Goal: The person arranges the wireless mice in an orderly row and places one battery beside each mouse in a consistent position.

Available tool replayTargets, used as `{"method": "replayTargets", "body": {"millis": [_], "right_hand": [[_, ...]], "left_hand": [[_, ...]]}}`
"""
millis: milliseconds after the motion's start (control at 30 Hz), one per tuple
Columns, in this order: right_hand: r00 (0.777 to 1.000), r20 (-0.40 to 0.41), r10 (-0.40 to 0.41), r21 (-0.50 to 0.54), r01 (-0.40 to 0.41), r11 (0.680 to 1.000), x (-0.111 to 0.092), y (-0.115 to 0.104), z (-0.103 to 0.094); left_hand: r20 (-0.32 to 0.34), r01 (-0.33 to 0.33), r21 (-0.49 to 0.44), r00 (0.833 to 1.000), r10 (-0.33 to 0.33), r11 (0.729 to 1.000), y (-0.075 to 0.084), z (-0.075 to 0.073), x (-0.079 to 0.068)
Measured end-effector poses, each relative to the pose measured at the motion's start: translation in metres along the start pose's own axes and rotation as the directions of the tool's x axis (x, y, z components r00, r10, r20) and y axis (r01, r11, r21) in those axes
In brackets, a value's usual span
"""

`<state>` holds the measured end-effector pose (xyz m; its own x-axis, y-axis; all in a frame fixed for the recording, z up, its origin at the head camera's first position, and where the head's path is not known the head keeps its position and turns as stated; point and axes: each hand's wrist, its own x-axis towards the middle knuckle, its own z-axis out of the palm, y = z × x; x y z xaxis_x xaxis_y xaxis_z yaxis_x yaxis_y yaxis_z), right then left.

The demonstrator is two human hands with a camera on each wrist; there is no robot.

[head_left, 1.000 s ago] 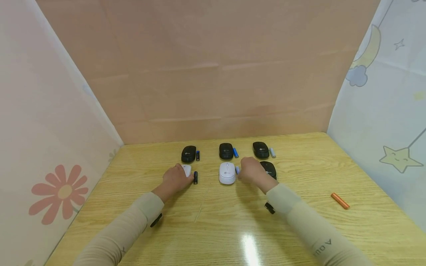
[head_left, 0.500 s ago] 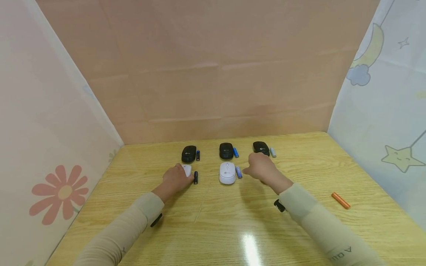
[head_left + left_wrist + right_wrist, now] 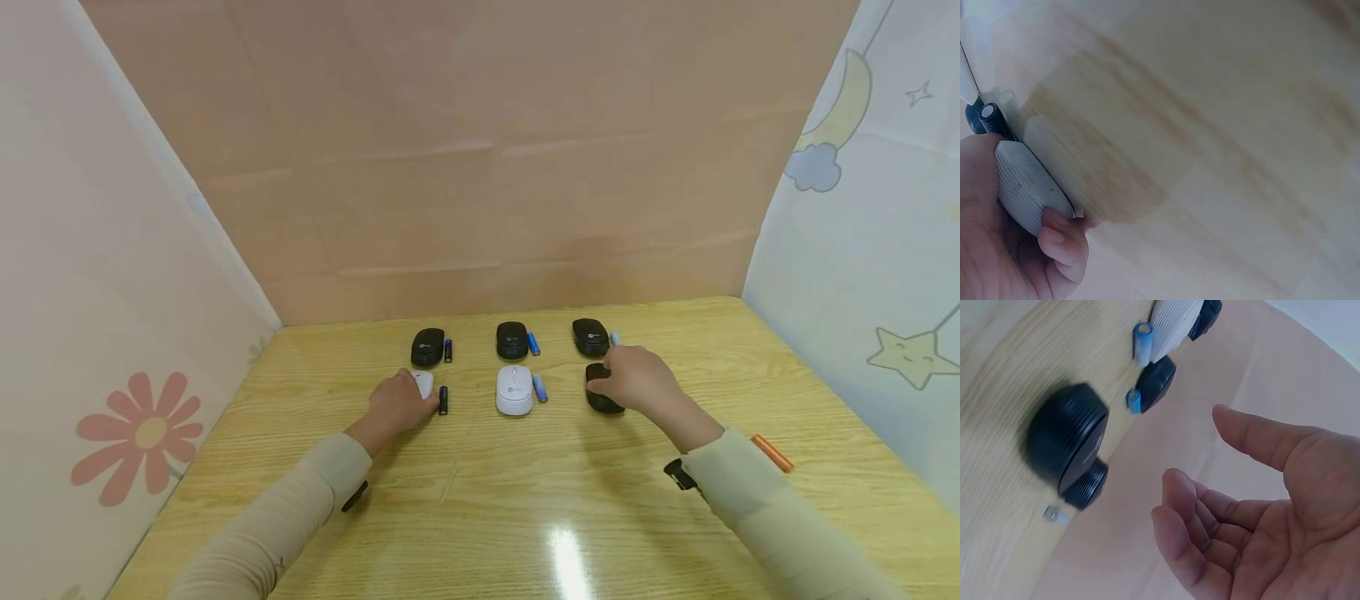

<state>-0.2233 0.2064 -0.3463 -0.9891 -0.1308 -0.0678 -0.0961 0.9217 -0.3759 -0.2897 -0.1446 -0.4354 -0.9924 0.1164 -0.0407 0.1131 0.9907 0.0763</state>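
Observation:
At the left of the front row my left hand [image 3: 401, 403] grips a white computer mouse [image 3: 1029, 184], thumb on one side and fingers curled round the other. A dark battery [image 3: 443, 400] stands close by its thumb. My right hand [image 3: 637, 379] is above the front-right black mouse [image 3: 604, 404], partly covering it in the head view. In the right wrist view the thumb and fingers are spread apart, nothing between them, and the black mouse [image 3: 1063, 434] lies beyond them. Between the hands sit another white mouse [image 3: 514, 390] and a light blue battery [image 3: 540, 388].
Along the back row are a black mouse [image 3: 427, 347] with a dark battery [image 3: 448, 351], a second black mouse [image 3: 512, 341] with a blue battery [image 3: 533, 344], and a third black mouse [image 3: 591, 337] with a pale battery [image 3: 615, 339]. An orange stick [image 3: 772, 453] lies at the right.
My right hand has moved right, away from the light blue battery beside the middle white mouse, to over the front-right black mouse. The left hand has stayed on its white mouse.

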Motion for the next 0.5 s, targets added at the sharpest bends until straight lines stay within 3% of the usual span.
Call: {"method": "replayTargets", "body": {"millis": [500], "right_hand": [[0.997,0.018,0.071,-0.023,-0.070,0.997,-0.028,0.048,-0.022]], "left_hand": [[0.011,0.004,-0.009,1.000,-0.004,1.000,-0.001,0.001,0.002]]}}
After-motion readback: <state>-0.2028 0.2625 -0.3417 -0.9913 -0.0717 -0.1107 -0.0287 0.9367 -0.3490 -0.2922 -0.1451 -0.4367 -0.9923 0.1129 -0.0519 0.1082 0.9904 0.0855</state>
